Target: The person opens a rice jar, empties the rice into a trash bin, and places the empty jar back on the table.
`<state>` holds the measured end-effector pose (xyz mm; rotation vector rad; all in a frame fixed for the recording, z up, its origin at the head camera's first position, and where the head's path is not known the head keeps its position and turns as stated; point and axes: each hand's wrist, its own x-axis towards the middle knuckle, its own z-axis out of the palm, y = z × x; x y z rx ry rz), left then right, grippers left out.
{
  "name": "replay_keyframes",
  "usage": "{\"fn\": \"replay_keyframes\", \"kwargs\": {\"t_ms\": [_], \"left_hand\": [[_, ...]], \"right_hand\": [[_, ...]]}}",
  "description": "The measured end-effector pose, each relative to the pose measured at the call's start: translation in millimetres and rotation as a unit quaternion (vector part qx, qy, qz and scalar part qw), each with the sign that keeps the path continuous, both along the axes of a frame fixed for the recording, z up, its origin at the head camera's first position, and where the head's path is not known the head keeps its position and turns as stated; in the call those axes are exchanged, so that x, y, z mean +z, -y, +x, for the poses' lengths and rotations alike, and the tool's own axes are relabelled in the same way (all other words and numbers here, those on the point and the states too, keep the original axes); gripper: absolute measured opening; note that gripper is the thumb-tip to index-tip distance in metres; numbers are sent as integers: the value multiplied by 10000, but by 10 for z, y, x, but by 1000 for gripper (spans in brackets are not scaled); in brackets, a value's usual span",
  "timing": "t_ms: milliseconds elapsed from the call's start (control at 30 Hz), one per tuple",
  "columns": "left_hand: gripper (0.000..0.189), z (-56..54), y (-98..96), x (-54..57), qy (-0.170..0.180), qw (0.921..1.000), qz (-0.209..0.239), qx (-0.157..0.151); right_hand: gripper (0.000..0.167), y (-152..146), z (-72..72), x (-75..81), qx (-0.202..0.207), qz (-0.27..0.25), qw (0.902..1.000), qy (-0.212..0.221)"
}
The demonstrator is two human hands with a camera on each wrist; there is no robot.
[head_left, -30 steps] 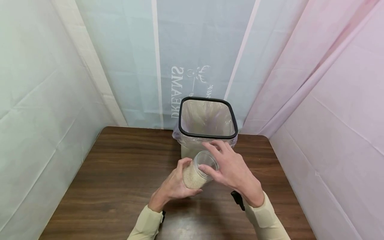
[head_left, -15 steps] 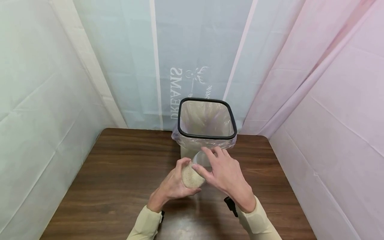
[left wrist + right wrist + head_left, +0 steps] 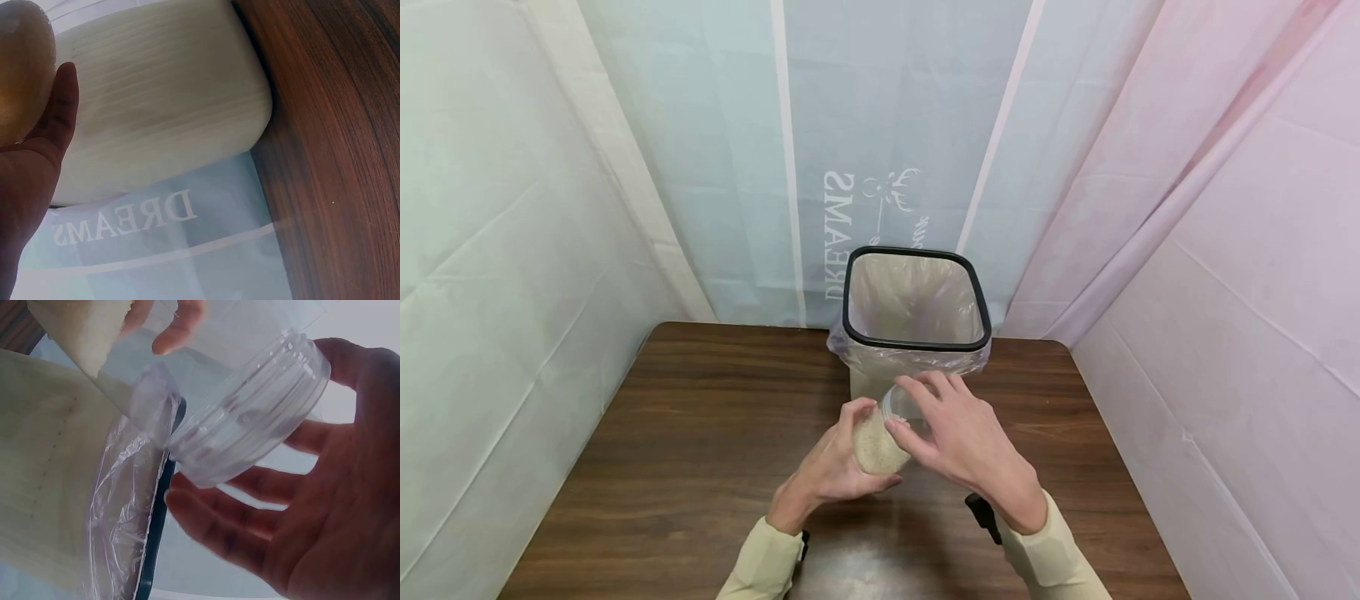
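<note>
Near the middle of the dark wood-grained surface [image 3: 722, 433], on the near side of a pale bin [image 3: 867, 380], a clear jar [image 3: 877, 448] is held up in two hands. The left hand [image 3: 831, 467] grips the jar's body from the left, fingers on the far side and thumb on the near side. Pale grains fill much of the jar, which is tilted, its top leaning to the right. The right hand [image 3: 966, 429] spans that top from the right, thumb and fingers curved around the clear, ridged end [image 3: 250, 415] and grasping it; a few specks cling there. Whether this end is a separate lid or the jar's own neck, I cannot tell.

The bin stands toward the far edge of the surface, with a black rim [image 3: 917, 343] and a thin clear liner [image 3: 951, 361] folded out over its sides. Beyond it hangs a blue-grey curtain [image 3: 722, 125] bearing mirrored white lettering [image 3: 839, 200], and whitish sheets [image 3: 490, 292] close off the left and right sides. Both forearms wear pale sleeves [image 3: 763, 558]; a black strap [image 3: 983, 517] shows by the right wrist.
</note>
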<state>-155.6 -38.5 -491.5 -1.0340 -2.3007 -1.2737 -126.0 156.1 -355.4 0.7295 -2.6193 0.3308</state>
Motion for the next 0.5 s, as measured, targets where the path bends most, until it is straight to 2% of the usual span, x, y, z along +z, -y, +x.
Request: {"fn": "replay_keyframes", "kwargs": {"t_ms": [133,233,367,500], "left_hand": [[102,-11,-13,-11,-26,10000,20,-77],[102,-16,-27,-13,-32,9999,59,-125],[103,-24,-47,-11,-37,9999,92,-133],[103,-33,-54,-4,-31,10000,61,-70]], "right_hand": [[45,-53,-7,7,323,40,9994,80],[49,-97,-9,14,403,47,9989,224],[58,-114,-16,13,246,2,9992,325],[67,-69,-38,-19,-94,153,9998,84]]}}
